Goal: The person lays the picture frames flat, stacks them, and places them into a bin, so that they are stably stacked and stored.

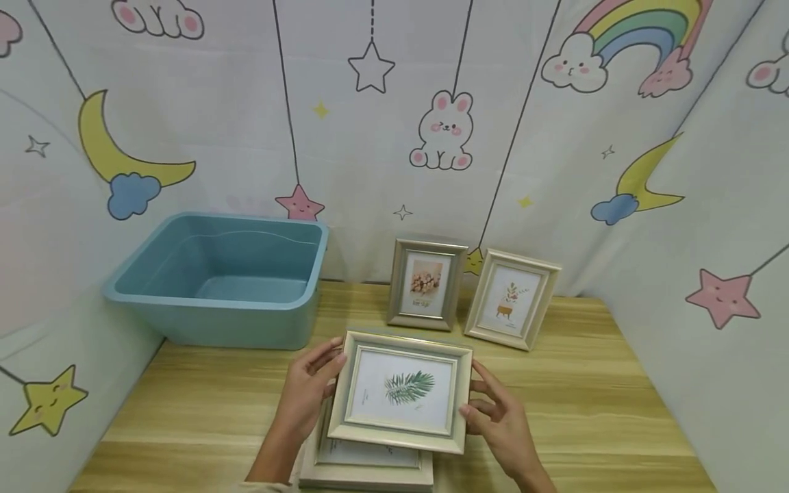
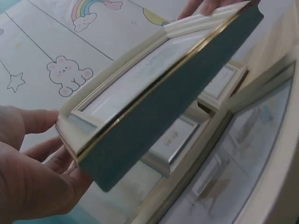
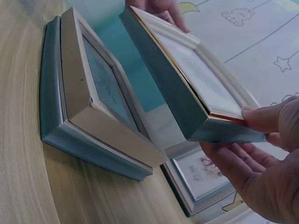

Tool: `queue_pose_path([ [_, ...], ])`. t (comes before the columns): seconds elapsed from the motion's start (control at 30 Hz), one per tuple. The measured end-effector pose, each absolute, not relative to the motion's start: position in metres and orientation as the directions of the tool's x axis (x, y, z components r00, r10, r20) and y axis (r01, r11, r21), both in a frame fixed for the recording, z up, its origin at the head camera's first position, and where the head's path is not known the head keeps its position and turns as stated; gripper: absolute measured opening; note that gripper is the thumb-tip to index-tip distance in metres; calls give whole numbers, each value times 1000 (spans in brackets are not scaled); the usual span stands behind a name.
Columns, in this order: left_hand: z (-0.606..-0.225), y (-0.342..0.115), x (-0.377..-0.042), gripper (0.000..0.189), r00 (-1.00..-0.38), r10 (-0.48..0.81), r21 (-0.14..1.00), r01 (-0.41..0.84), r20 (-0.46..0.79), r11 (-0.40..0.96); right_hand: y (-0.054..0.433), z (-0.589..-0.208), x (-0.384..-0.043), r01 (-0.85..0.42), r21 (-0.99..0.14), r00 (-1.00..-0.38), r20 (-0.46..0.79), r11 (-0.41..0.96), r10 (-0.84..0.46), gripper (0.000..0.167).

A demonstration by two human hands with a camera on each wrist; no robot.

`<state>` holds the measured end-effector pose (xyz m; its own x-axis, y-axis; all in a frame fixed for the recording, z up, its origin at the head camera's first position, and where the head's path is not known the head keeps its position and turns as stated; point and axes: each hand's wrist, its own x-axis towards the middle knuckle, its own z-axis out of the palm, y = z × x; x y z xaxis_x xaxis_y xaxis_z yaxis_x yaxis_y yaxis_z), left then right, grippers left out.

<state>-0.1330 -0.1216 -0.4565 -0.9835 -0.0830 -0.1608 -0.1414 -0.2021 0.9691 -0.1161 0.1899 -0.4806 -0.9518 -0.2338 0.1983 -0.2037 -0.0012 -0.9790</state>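
A cream picture frame (image 1: 401, 392) with a green leaf print is held sideways between both hands, raised above other frames. My left hand (image 1: 310, 383) grips its left end, thumb on the front and fingers behind. At the opposite end my right hand (image 1: 501, 418) pinches it the same way. In the right wrist view the held frame shows a blue-green side (image 3: 163, 84) and a thin gold edge. Beneath it lies a stack of frames (image 1: 370, 474), partly hidden by the held one; the right wrist view shows two of them, one on the other.
Two frames stand upright at the back of the wooden table (image 1: 592, 397): a bronze-toned one (image 1: 427, 284) and a cream one (image 1: 513, 299) with a plant print. A blue plastic tub (image 1: 234, 325) sits at the back left. Behind hangs a cartoon-printed curtain (image 1: 370, 137).
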Motion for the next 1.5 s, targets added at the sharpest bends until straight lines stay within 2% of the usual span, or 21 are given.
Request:
queue_pose_path([
  [0.17, -465, -139, -124, 58, -989, 29, 986, -146, -144, -84, 185, -481, -117, -28, -1000, -963, 29, -10, -266, 75],
  [0.3, -469, -152, -119, 63, -986, 60, 987, -156, -157, 28, 181, -484, -117, 68, -998, -947, -67, 6, -315, 77],
  [0.6, -483, -157, -118, 58, -979, -2, 957, -198, -202, 213, 169, -491, -119, 202, -974, -934, -223, 104, -280, 76],
  [0.87, -484, -153, -110, 44, -981, -111, 907, -189, -159, 375, 164, -495, -119, 179, -966, -933, -226, 184, -279, 74],
  [1.23, -481, -147, -104, 40, -982, -168, 802, -164, -81, 575, 161, -499, -119, 188, -965, -925, -237, 183, -297, 73],
  [1.5, -480, -144, -102, 39, -978, -201, 734, -171, -48, 657, 157, -500, -121, 177, -958, -926, -240, 226, -293, 71],
])
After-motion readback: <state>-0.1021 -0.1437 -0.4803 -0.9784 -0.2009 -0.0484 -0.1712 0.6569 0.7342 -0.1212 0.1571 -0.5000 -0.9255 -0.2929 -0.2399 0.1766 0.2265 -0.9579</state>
